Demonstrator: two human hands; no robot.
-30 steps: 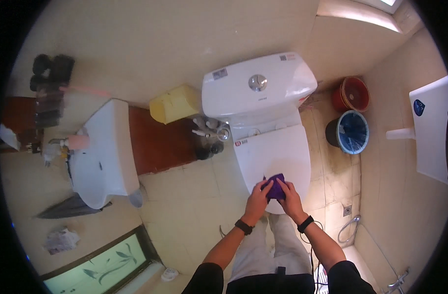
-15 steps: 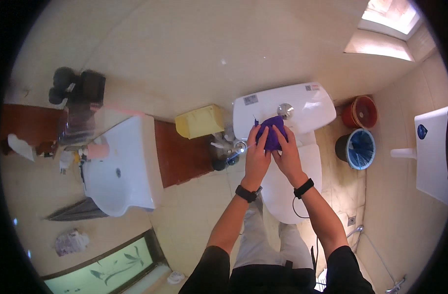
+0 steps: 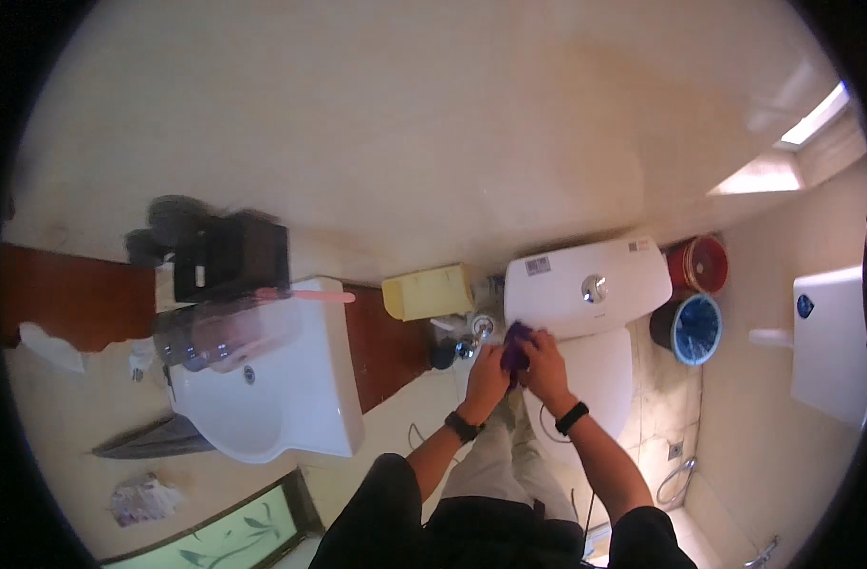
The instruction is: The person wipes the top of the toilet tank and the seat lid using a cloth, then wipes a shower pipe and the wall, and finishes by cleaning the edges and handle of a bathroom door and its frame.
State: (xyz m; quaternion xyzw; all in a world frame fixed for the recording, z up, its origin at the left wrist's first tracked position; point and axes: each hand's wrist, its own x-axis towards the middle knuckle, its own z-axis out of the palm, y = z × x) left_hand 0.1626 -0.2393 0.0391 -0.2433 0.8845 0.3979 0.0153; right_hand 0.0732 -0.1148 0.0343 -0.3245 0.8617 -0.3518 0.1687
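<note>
A purple cloth (image 3: pixel 517 349) is bunched up between my two hands. My left hand (image 3: pixel 488 381) grips it from the left, fingers curled in. On the other side, my right hand (image 3: pixel 545 372) has its fingers closed round the cloth. Both hands are in front of the left end of a white toilet cistern (image 3: pixel 633 299), over the left edge of the closed toilet lid (image 3: pixel 599 379). A round metal flush button (image 3: pixel 595 288) is set in the cistern's top. Parts of the cloth are hidden by my fingers.
Left of the toilet are a yellow bin (image 3: pixel 429 294), a metal valve (image 3: pixel 482 327) and a white washbasin (image 3: pixel 310 398). A pink-handled item (image 3: pixel 324 297) lies across the basin's back edge. To the right stand a red bucket (image 3: pixel 707 266) and a blue-lined bin (image 3: pixel 697 332).
The view has shifted, with everything lower in it. My hands have moved from above the cistern's front edge toward me and left, and the cloth is bunched smaller.
</note>
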